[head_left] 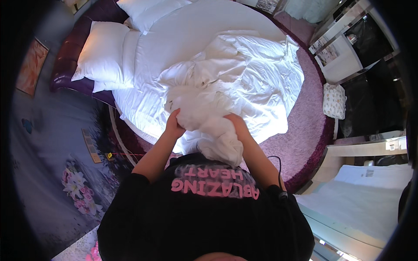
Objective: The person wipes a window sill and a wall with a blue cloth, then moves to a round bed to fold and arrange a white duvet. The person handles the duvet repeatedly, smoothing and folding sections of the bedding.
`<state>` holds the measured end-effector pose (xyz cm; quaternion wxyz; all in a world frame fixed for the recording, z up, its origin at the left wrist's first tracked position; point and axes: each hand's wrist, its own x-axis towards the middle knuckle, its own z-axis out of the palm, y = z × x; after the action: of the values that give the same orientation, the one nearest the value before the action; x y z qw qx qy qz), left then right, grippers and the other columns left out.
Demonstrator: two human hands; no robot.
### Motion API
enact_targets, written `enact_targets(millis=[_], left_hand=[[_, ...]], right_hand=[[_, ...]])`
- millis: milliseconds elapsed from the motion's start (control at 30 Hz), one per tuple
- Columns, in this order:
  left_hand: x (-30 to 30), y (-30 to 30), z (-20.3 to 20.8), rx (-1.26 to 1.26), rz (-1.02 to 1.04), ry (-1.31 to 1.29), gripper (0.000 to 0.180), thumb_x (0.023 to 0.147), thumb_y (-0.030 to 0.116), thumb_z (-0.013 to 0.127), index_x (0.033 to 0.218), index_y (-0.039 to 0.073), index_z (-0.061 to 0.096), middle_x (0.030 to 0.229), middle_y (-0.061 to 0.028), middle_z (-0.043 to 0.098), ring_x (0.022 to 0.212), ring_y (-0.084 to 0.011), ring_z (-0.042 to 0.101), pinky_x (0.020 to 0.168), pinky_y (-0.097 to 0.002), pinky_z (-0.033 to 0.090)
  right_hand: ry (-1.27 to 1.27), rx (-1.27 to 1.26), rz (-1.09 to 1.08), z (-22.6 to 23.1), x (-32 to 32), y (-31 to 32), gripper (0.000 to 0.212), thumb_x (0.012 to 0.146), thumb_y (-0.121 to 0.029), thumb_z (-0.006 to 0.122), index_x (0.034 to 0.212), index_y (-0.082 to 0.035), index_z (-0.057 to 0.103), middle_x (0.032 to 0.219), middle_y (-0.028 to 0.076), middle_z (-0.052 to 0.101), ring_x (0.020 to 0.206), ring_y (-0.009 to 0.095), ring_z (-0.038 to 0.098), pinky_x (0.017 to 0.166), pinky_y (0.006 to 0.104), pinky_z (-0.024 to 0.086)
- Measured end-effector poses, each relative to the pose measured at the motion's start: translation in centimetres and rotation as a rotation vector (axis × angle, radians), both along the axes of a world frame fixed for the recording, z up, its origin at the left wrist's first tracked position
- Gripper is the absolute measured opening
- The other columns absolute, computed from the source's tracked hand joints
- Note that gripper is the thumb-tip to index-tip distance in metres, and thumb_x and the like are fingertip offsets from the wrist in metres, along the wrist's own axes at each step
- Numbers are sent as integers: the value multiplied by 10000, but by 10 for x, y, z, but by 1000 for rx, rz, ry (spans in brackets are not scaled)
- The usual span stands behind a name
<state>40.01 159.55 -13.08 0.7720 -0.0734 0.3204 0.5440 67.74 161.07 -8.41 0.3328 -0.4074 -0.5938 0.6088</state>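
Where bedding hides mattress, pillows, rug

Pretty clearly a bedroom, though home or hotel I honestly can't tell. There's a big round bed with a dark purple headboard, white pillows and rumpled white bedding, plus a pink-purple rug curving round it. Also a picture and flower prints on the left, and white shelves over on the right side

White cloth, bunched, creased, between hands
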Motion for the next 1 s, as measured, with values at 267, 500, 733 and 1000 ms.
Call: enact_targets(millis=[267,500,733,1000], left_hand=[[77,-40,98,670,-461,1035,539,832,138,649,1322,41,446,1218,-134,575,1119,-253,567,943,-368,459],[110,-53,81,1147,-1195,1430,440,787,329,656,1017,-37,577,1057,-243,565,1011,-402,546,901,-435,435],[91,-43,64,399,-1008,796,248,899,278,611,1005,68,692,846,-17,587,717,-133,539,691,-247,447],[28,-13,1,-92,-298,160,557,932,479,498,1358,127,437,1262,-76,521,1162,-247,515,953,-437,437]], right_hand=[[-356,303,-640,49,16,-16,403,825,-106,597,1204,5,517,1002,138,599,839,244,586,780,335,475],[-781,107,102,33,3,-22,637,782,-229,607,1349,10,440,1203,235,575,1066,316,586,900,365,458],[-667,-78,74,-5,9,-11,460,752,-131,572,1164,74,596,1069,210,664,935,307,658,847,348,505],[133,-419,331,77,25,-21,304,759,8,500,1021,48,649,913,37,667,801,108,613,732,256,493]])
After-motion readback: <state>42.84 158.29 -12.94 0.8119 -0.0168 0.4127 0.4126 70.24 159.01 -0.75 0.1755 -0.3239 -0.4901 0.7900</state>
